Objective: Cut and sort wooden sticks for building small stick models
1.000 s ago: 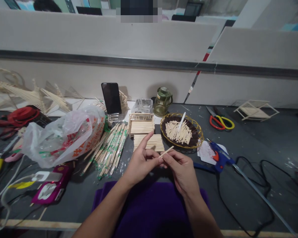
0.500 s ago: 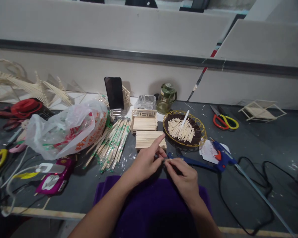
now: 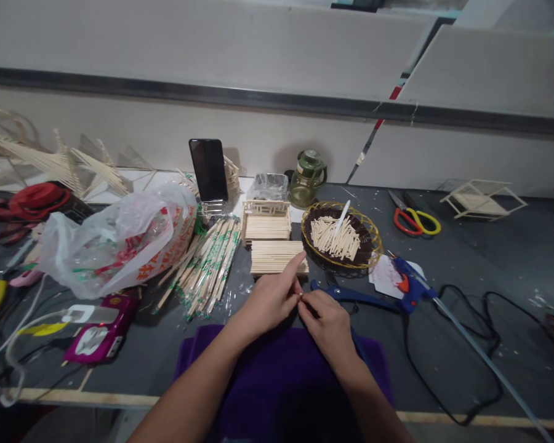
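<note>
Hands: in the head view, our left hand (image 3: pixel 270 303) and right hand (image 3: pixel 327 321) meet at the fingertips, narrowed to a pinch on a small pale piece (image 3: pixel 300 296).
Pale piece: between our fingertips, mostly hidden; we cannot tell its length.
Left index finger (image 3: pixel 295 264): stretched out, overlapping the stick panel (image 3: pixel 274 255) from where we look; contact we cannot tell.
Stick panel: on our worktop (image 3: pixel 466 258), just before a railed stick frame (image 3: pixel 266 227).
Basket (image 3: pixel 368 241): right of the panel, holding short sticks (image 3: pixel 330 239).
Wrapped sticks (image 3: pixel 212 261): heaped left of the panel.
Glue gun (image 3: pixel 412 300): lying right of our right hand.
</note>
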`<action>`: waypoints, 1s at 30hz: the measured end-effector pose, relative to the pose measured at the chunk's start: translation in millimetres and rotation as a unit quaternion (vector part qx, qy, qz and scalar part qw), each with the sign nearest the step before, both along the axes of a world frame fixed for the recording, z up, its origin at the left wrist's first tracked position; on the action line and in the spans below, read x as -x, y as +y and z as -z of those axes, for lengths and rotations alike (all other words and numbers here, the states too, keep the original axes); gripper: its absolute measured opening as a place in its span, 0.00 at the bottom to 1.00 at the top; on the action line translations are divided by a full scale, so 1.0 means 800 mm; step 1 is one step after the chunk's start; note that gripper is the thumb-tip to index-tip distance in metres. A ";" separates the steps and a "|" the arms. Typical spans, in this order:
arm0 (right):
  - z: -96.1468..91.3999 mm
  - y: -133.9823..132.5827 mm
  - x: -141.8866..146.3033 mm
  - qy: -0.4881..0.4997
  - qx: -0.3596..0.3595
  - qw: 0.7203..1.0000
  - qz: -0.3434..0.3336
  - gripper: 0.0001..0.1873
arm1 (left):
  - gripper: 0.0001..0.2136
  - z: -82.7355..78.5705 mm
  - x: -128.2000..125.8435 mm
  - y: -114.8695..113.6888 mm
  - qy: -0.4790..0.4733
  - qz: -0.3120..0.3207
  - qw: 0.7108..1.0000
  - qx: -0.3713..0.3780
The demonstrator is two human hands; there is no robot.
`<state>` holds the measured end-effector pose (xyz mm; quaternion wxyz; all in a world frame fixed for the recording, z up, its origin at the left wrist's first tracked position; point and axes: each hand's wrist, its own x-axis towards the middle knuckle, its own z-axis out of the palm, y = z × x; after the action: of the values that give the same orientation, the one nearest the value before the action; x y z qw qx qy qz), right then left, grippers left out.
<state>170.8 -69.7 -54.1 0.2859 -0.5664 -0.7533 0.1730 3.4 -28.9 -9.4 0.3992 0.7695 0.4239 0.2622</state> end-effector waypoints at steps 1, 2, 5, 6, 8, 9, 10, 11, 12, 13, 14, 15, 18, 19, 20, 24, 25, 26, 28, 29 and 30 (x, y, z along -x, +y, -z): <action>-0.001 0.000 0.000 0.004 0.005 1.000 -0.002 0.10 | 0.38 0.000 0.000 0.000 0.005 0.001 1.000 0.000; -0.001 0.001 0.000 0.011 0.010 1.000 -0.004 0.10 | 0.38 0.000 0.000 0.000 0.010 0.002 1.000 -0.001; -0.004 0.001 0.002 0.045 0.025 0.999 -0.002 0.10 | 0.38 -0.001 0.000 0.000 0.011 0.004 1.000 0.000; -0.005 0.002 0.002 0.061 0.030 0.998 0.001 0.10 | 0.38 -0.002 0.000 0.000 0.007 0.004 1.000 0.004; -0.010 0.003 0.003 0.112 0.042 0.993 0.012 0.10 | 0.38 -0.003 0.000 0.000 -0.012 0.003 1.000 0.016; -0.013 0.004 0.003 0.148 0.050 0.987 0.025 0.10 | 0.39 -0.004 0.001 -0.001 -0.027 0.000 0.999 0.022; -0.018 0.005 0.003 0.186 0.062 0.980 0.041 0.10 | 0.39 -0.006 0.001 -0.001 -0.046 -0.003 0.998 0.030; -0.023 0.006 0.004 0.224 0.077 0.970 0.059 0.10 | 0.39 -0.007 0.001 -0.002 -0.067 -0.005 0.997 0.039; -0.029 0.007 0.004 0.259 0.095 0.958 0.074 0.10 | 0.40 -0.009 0.001 -0.002 -0.087 -0.005 0.995 0.052; -0.035 0.008 0.004 0.290 0.115 0.946 0.085 0.11 | 0.41 -0.010 0.001 -0.002 -0.105 -0.006 0.992 0.068; -0.041 0.009 0.005 0.317 0.134 0.934 0.090 0.12 | 0.41 -0.011 0.001 -0.002 -0.124 -0.010 0.988 0.087; -0.046 0.010 0.006 0.345 0.152 0.922 0.092 0.12 | 0.41 -0.011 0.000 -0.002 -0.145 -0.017 0.983 0.111; -0.055 0.011 0.011 0.421 0.188 0.881 0.105 0.12 | 0.42 -0.012 -0.002 -0.002 -0.220 -0.052 0.956 0.189; -0.056 0.011 0.012 0.440 0.199 0.868 0.112 0.12 | 0.42 -0.012 -0.002 -0.002 -0.244 -0.059 0.945 0.210; -0.056 0.011 0.013 0.455 0.209 0.858 0.116 0.13 | 0.42 -0.012 -0.003 -0.002 -0.263 -0.062 0.936 0.226; -0.058 0.011 0.012 0.468 0.240 0.845 0.094 0.14 | 0.42 -0.014 -0.004 -0.002 -0.294 -0.066 0.922 0.245; -0.059 0.011 0.010 0.466 0.240 0.847 0.087 0.14 | 0.42 -0.015 -0.004 -0.003 -0.295 -0.067 0.921 0.247; -0.061 0.011 0.009 0.465 0.237 0.849 0.082 0.14 | 0.43 -0.015 -0.004 -0.003 -0.294 -0.068 0.921 0.248; -0.064 0.012 0.007 0.466 0.229 0.851 0.084 0.14 | 0.42 -0.016 -0.005 -0.004 -0.289 -0.070 0.922 0.247; -0.064 0.012 0.007 0.467 0.225 0.851 0.087 0.14 | 0.42 -0.016 -0.006 -0.004 -0.287 -0.069 0.924 0.244; -0.065 0.013 0.007 0.469 0.220 0.851 0.090 0.15 | 0.41 -0.015 -0.006 -0.004 -0.288 -0.066 0.925 0.240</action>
<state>165.3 -59.3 -2.3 0.4872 -0.5316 -0.4175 0.5528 8.2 -31.9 2.9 0.6586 0.5120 0.3914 0.3884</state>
